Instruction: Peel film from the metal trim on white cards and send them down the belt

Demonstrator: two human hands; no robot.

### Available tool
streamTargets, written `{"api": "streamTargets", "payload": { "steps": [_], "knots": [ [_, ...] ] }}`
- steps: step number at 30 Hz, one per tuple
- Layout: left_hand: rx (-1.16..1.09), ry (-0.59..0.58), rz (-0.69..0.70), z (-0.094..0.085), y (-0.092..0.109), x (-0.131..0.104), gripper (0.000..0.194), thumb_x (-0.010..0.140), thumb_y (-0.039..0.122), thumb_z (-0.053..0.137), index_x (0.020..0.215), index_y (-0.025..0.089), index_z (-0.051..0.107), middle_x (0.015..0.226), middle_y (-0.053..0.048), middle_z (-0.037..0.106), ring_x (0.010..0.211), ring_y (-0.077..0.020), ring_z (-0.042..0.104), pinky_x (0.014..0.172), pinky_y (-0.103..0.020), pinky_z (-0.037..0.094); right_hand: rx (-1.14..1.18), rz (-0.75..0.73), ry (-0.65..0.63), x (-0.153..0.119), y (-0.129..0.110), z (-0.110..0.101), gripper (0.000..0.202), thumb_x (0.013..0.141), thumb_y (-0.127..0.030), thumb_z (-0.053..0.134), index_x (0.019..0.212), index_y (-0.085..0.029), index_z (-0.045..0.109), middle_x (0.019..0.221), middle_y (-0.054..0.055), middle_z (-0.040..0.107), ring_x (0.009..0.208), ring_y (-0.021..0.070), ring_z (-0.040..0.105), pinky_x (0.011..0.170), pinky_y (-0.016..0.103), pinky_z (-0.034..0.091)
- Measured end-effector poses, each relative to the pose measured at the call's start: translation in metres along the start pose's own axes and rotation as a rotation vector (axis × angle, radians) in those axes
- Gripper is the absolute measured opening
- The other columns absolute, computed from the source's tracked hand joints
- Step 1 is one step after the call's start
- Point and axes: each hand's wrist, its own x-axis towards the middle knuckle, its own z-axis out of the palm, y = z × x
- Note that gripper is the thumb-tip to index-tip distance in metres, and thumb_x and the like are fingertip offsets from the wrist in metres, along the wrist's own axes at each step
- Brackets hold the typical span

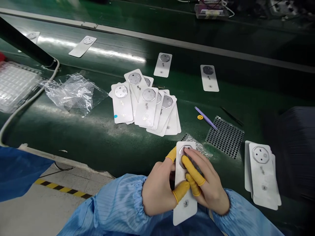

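A white phone back cover [185,209] with an octagonal silver camera ring is gripped in my left hand [157,186], just above the near edge of the green conveyor belt [103,137]. My right hand [206,183] lies on top of the cover, its fingertips pressing on the camera ring. Yellow finger cots cover several fingers of both hands. Both arms wear blue sleeves.
A fanned pile of white covers [145,103] lies ahead. Single covers [162,65] [209,78] [83,46] sit farther back, a small stack [263,173] at right. A black perforated tray [225,136], purple tweezers [206,118], crumpled clear plastic [73,93] and a clear tray [14,85] are around.
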Motion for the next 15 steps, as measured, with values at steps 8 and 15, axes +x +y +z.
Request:
{"api": "streamTargets", "payload": {
  "steps": [8,15],
  "knots": [
    [-0.142,-0.158,0.044,-0.003,0.009,0.012,0.048,0.086,0.026,0.058,0.131,0.021,0.043,0.114,-0.011,0.068,0.093,-0.0215,0.069,0.075,-0.03,0.06,0.475,0.697,0.351,-0.023,0.008,-0.014,0.05,0.088,-0.029,0.057,0.136,-0.024,0.043,0.121,0.01,0.064,0.102,0.0247,0.067,0.082,0.042,0.061],
    [0.482,-0.082,0.253,-0.048,0.05,0.088,0.042,0.085,0.028,0.053,0.126,0.018,0.05,0.109,-0.008,0.07,0.098,-0.0215,0.067,0.082,-0.035,0.058,-0.305,0.918,0.34,-0.131,0.094,-0.124,0.042,0.087,-0.039,0.054,0.124,-0.018,0.055,0.112,0.013,0.067,0.096,0.0291,0.068,0.084,0.046,0.058]
  ]
}}
